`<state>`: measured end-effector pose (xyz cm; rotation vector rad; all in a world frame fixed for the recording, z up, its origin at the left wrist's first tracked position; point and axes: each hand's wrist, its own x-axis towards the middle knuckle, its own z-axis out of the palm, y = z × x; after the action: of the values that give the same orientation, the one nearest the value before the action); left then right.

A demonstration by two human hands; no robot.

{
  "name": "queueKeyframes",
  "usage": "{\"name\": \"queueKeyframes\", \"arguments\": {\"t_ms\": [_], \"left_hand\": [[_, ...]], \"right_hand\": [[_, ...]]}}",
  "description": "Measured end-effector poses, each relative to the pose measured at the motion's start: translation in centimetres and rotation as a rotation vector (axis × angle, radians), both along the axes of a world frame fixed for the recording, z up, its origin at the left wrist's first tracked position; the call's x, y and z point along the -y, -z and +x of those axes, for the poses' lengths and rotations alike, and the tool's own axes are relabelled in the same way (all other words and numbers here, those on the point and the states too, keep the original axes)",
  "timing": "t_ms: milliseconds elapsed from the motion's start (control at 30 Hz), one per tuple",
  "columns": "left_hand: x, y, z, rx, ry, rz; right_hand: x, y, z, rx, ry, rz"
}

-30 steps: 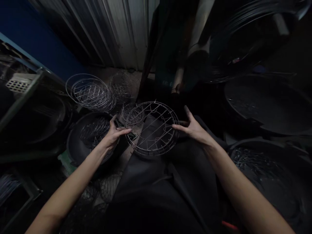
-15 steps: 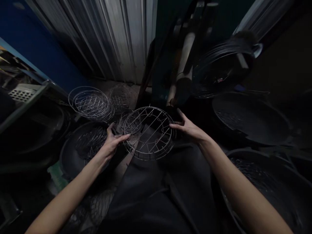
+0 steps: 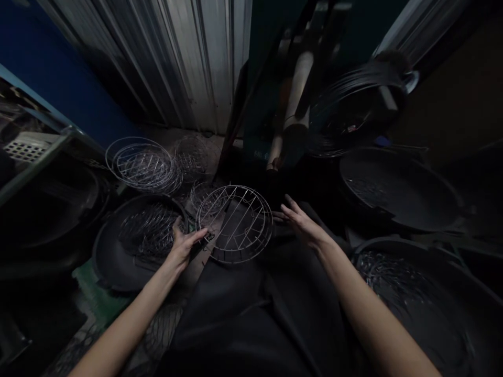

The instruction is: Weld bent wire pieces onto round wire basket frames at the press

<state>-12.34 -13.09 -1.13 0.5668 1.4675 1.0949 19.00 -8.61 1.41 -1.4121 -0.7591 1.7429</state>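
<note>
A round wire rack (image 3: 234, 224) with parallel bars and a double rim is held low over my dark-clothed lap. My left hand (image 3: 184, 245) is closed on its left rim, thumb on top and the other fingers partly hidden. Small bent wire pieces show by the thumb tip. My right hand (image 3: 302, 222) is off the rack's right side, fingers stretched out and apart; one fingertip lies close to the rim, and I cannot tell whether it touches. Just behind the rack lies a smaller tangle of wire rings (image 3: 206, 196).
On the left a black basin (image 3: 113, 262) holds many bent wire pieces, with stacked wire racks (image 3: 143, 165) behind it. More dark basins (image 3: 408, 196) stand at right. Ahead is a machine with a pale cylinder (image 3: 301, 86), beside a large wire coil (image 3: 353, 89).
The rack has come down slightly toward me and tilted. My right hand has let go of its right rim and moved lower. My left hand stays at the left rim.
</note>
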Motion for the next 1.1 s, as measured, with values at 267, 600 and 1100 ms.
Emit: {"name": "queueKeyframes", "arguments": {"t_ms": [267, 600, 1100], "left_hand": [[1.3, 3.4, 0.2, -0.032, -0.104, -0.066], [1.2, 3.7, 0.2, -0.032, -0.091, -0.125], [5.9, -0.2, 1.4, 0.055, -0.101, -0.025]], "right_hand": [[4.0, 6.0, -0.9, 0.189, 0.11, -0.18], [5.0, 7.2, -3.8, 0.13, 0.139, -0.235], [7.3, 4.7, -3.8, 0.203, 0.018, -0.268]]}}
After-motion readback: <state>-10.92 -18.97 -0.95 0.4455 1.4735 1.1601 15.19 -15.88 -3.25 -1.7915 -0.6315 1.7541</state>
